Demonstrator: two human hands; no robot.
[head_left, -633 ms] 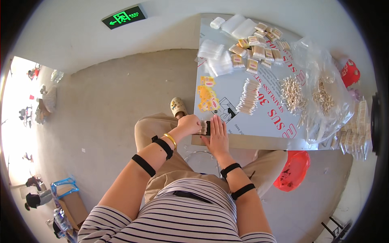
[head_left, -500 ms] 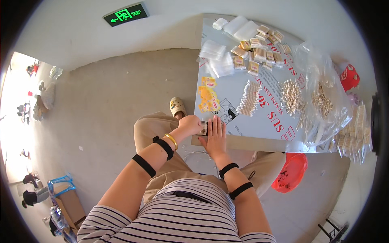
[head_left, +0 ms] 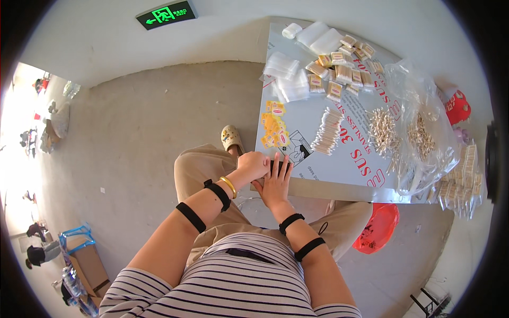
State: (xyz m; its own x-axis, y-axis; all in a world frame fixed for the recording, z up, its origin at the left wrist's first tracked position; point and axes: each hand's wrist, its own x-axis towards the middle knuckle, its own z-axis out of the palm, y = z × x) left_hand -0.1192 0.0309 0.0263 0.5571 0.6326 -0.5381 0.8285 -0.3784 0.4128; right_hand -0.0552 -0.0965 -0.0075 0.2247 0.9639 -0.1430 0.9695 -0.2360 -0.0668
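My left hand is curled closed at the table's near left corner, its knuckles against my right hand. Whatever its fingers may hold is hidden beneath it. My right hand lies palm down beside it, fingers stretched and spread over a small dark flat piece at the table edge. Just beyond the hands are yellow printed cards in a loose pile. To their right lies a slanting row of cotton swabs. Farther right is a heap of loose swabs.
The metal-topped table carries clear bags, packed swab packets and a large plastic bag of swabs. Stacked packets stand at the right. A red bag is below the table edge.
My left hand has moved slightly right and covers the short row of swabs that showed between the hands. My right hand has shifted slightly left, its fingers more spread.
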